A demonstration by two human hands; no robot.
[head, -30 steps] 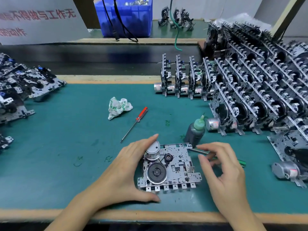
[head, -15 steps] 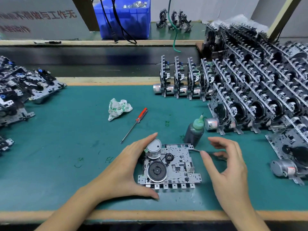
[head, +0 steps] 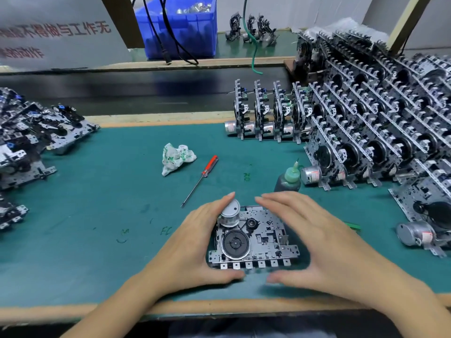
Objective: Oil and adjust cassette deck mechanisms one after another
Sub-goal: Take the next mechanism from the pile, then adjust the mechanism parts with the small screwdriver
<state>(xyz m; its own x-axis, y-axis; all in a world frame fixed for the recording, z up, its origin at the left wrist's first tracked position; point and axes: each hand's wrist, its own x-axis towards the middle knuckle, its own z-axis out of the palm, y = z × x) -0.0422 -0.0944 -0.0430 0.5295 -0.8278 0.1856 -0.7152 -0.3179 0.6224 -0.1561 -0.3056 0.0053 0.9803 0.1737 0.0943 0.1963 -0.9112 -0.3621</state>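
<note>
Only one camera looks here, from your head down at the table (head: pixel 97 240). The cassette deck mechanism (head: pixel 253 236) lies flat in front of you, close to the table's near edge, and I will place everything else from it.

Your left hand (head: pixel 195 245) cups its left side. The left fingers (head: pixel 225 200) curve up behind the round silver motor, and the thumb lies along the front edge. Your right hand (head: pixel 317 242) cups the right side the same way, fingers slightly apart and reaching over the back edge, thumb low at the front. The right hand is blurry, so I cannot tell if it presses the metal yet. I think you hold it from both sides so it will not slide, and so you can lift or turn it.

The oil bottle (head: pixel 289 180) stands upright just behind the mechanism, a little to the right, where you can grab it fast. The red screwdriver (head: pixel 201 179) lies behind and to the left, with a crumpled rag (head: pixel 177 158) farther back for wiping. A green tool (head: pixel 352 226) peeks out just right of your right hand.

Well to the right and behind stand rows of mechanisms (head: pixel 366 132) on edge. Far to the left lies a loose pile of mechanisms (head: pixel 36 135). I cannot tell which group is finished.
</note>
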